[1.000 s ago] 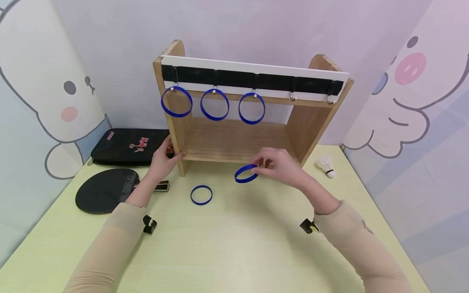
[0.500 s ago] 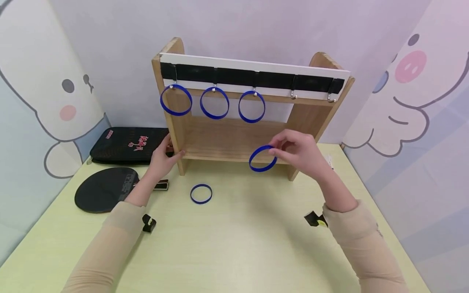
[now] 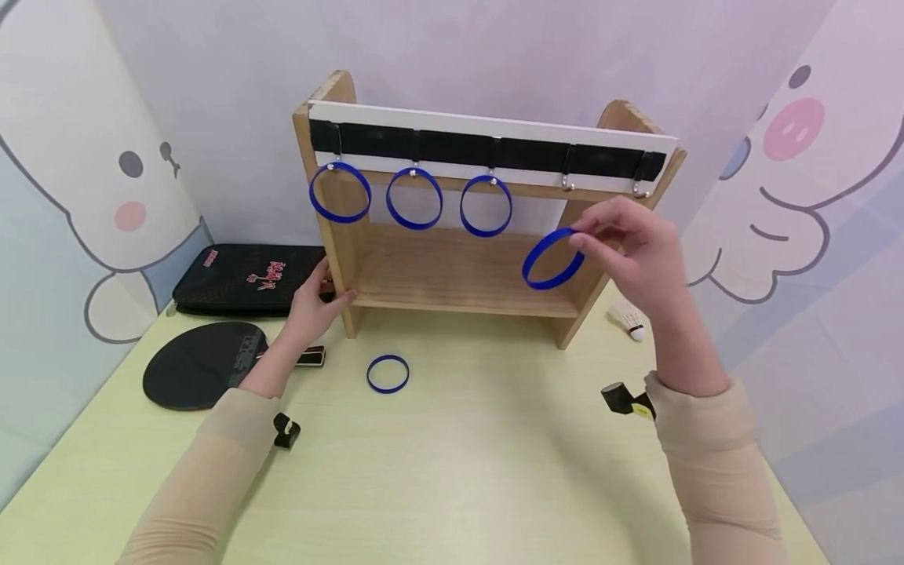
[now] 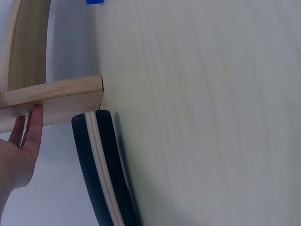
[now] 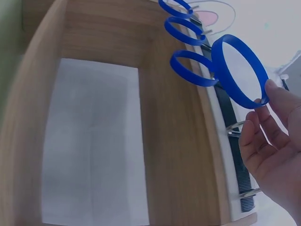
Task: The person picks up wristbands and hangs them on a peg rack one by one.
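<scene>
My right hand [image 3: 639,255] pinches a blue ring [image 3: 553,260] between thumb and fingers, in front of the rack's right side and below the two bare hooks [image 3: 568,185]. The right wrist view shows that ring [image 5: 240,70] at the fingertips, apart from the hooks. Three blue rings [image 3: 413,198] hang from the other hooks on the white and black strip [image 3: 452,149]. With thumb in front and fingers on the outer side, my left hand [image 3: 313,308] holds the left side panel of the wooden rack [image 3: 452,271]. Another blue ring [image 3: 388,374] lies flat on the table.
A black case [image 3: 247,278] and a black table tennis paddle [image 3: 205,365] lie on the table [image 3: 438,479] at the left, the paddle's handle beside my left forearm. A shuttlecock [image 3: 628,320] lies right of the rack, near my right forearm.
My right hand has moved up and to the right with the pinched ring, from the rack's lower edge to just below the hooks. The left hand has kept its hold on the panel.
</scene>
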Motion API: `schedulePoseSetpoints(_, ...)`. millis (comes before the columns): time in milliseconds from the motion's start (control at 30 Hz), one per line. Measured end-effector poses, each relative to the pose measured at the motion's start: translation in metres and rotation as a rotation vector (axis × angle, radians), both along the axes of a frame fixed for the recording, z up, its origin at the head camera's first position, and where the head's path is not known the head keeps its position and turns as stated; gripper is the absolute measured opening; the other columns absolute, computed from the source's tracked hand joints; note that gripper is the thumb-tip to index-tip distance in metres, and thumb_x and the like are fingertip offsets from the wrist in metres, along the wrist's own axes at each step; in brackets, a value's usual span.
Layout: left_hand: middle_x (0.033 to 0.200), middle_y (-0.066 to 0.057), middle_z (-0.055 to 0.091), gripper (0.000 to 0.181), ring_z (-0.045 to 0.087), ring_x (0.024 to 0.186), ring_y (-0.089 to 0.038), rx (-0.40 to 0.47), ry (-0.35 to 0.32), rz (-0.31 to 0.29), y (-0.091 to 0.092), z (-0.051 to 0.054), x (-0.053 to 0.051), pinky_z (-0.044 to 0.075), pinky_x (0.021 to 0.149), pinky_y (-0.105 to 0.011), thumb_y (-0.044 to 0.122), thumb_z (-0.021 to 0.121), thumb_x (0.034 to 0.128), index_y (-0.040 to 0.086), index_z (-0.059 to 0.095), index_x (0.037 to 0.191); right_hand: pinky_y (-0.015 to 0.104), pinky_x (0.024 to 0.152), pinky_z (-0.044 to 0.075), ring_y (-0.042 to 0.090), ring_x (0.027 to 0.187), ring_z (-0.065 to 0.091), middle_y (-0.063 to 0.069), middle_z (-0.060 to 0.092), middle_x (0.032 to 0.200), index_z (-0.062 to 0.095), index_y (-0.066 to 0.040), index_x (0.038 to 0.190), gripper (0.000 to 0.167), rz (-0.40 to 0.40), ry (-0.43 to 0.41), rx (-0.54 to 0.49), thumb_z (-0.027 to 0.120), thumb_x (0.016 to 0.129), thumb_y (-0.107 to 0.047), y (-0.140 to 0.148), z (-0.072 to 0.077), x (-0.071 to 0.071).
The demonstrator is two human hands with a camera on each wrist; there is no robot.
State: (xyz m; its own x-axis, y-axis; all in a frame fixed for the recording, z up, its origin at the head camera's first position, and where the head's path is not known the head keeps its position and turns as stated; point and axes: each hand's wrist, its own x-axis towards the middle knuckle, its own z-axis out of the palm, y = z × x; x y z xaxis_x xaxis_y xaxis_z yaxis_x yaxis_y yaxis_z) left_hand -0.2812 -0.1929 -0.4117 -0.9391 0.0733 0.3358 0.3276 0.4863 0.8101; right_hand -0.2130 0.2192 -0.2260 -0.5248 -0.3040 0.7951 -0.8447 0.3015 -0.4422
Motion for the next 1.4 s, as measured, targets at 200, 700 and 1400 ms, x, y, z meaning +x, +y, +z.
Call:
schedulePoseSetpoints(200, 0.134, -0.02, 0.046, 0.074, 0.051, 0.112, -0.038, -0.002, 0.0, -0.002, 0.0, -0.001, -0.001, 0.05, 0.086, -0.055, 0.022, 0.064, 0.0903, 0.021, 0.022, 0.151, 0.015, 0.064, 0.048, 0.01, 0.073, 0.057, -0.006, 0.065, 0.086, 0.061, 0.016, 0.085, 0.013, -0.059, 0.027, -0.056, 0.07, 0.078, 0.009, 0.003, 0.018, -0.003)
schedulePoseSetpoints(700, 0.129, -0.019, 0.048, 0.073, 0.053, 0.11, -0.036, -0.01, 0.006, -0.001, 0.0, -0.001, -0.001, 0.051, 0.083, -0.054, 0.024, 0.064, 0.0904, 0.023, 0.023, 0.151, 0.012, 0.068, 0.045, 0.005, 0.073, 0.056, -0.007, 0.063, 0.084, 0.069, -0.002, 0.091, 0.013, -0.392, -0.076, 0.106, 0.073, 0.082, -0.011, 0.007, 0.044, -0.028)
schedulePoseSetpoints(1400, 0.131, -0.02, 0.046, 0.073, 0.051, 0.112, -0.038, -0.013, -0.003, 0.002, 0.0, -0.001, 0.0, 0.05, 0.086, -0.056, 0.022, 0.064, 0.0907, 0.022, 0.022, 0.151, 0.01, 0.065, 0.044, 0.004, 0.07, 0.055, -0.014, 0.059, 0.08, 0.07, -0.003, 0.091, 0.018, -0.413, -0.047, 0.296, 0.071, 0.084, -0.019, 0.007, 0.044, -0.031)
